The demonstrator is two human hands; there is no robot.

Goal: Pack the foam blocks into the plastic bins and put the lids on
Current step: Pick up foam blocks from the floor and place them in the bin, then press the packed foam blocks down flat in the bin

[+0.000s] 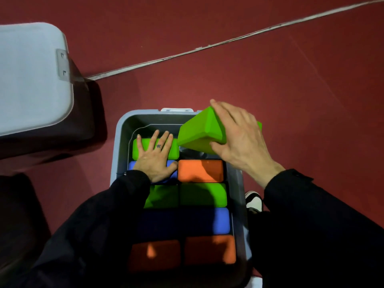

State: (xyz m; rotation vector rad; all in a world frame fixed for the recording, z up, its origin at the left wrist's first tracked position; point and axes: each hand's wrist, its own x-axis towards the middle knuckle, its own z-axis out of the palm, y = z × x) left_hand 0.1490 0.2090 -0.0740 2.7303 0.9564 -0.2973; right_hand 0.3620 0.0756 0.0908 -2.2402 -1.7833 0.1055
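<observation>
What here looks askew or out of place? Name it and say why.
One thing: the green block in the right hand sits tilted over the bin's far right corner, above the one open gap, not yet seated. The left hand lies flat on the packed blocks, which lie level in rows. Nothing looks spilled or damaged.

Left hand (154,161) lies flat, fingers spread; right hand (236,138) grips, fingers curled.
</observation>
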